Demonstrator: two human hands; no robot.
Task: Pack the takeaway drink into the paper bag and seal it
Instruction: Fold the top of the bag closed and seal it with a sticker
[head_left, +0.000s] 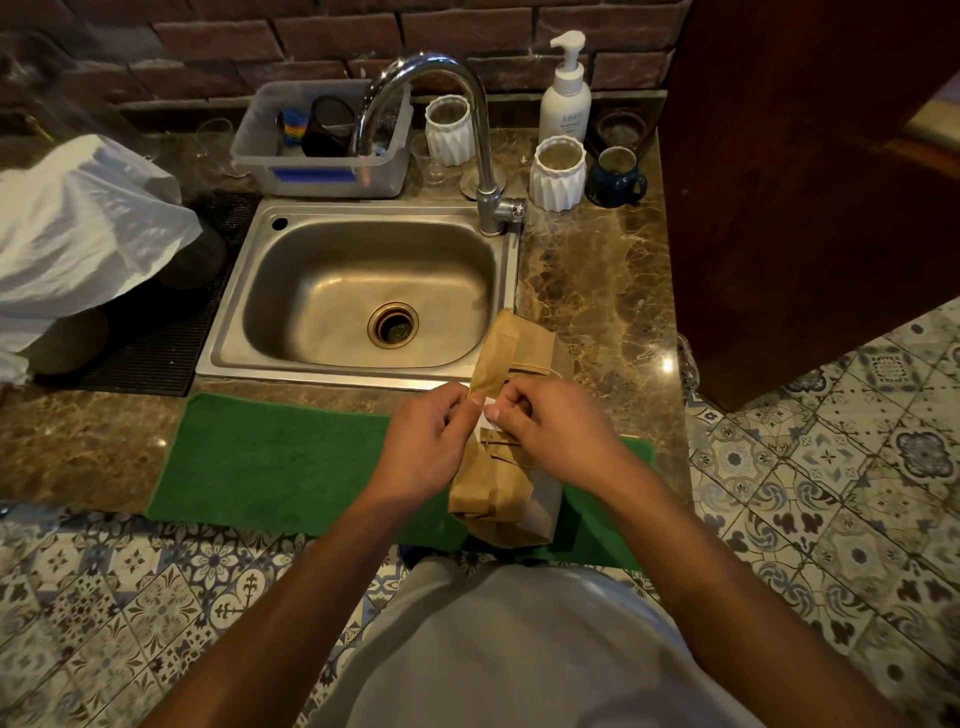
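Note:
A brown paper bag (506, 483) stands on a green mat (270, 462) at the counter's front edge, its top folded over toward the sink. Above the folded top, my left hand (426, 447) and my right hand (550, 421) pinch a small white strip (485, 415) between thumbs and fingers. The strip looks like a sticker or a piece of tape. The drink itself is hidden inside the bag.
A steel sink (358, 296) with a curved tap (441, 109) lies behind the bag. A white plastic bag (78, 234) sits at the left. A plastic tub (322, 140), white ribbed cups (558, 174), a soap pump (566, 93) and a dark mug (615, 176) line the back. A wooden panel (805, 182) stands at the right.

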